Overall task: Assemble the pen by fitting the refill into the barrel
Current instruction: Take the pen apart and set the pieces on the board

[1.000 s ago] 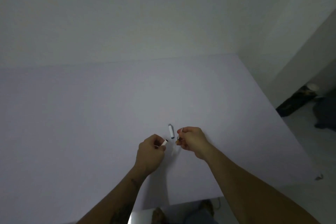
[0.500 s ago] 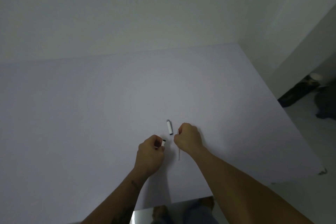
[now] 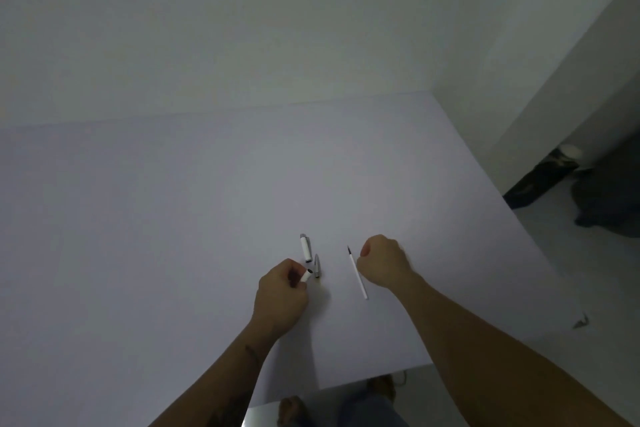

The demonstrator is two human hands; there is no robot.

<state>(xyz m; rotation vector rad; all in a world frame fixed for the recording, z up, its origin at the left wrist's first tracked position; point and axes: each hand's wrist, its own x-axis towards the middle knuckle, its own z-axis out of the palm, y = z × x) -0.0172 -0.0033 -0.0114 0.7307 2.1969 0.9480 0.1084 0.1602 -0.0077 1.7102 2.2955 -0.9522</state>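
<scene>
Right hand (image 3: 382, 262) has let go of the refill (image 3: 357, 272) and shifted right, now a loose empty fist. Refill lies flat on the table (image 3: 173, 218), just left of that hand. Left hand (image 3: 282, 291) stays clamped on the barrel (image 3: 306, 275); grey tip piece (image 3: 317, 266) and cap (image 3: 305, 247) lie just beyond it.

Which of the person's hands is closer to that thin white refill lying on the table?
Right. The right hand sits curled just beside the refill, on its right. The left hand is farther off on its left, holding a white barrel piece.
</scene>
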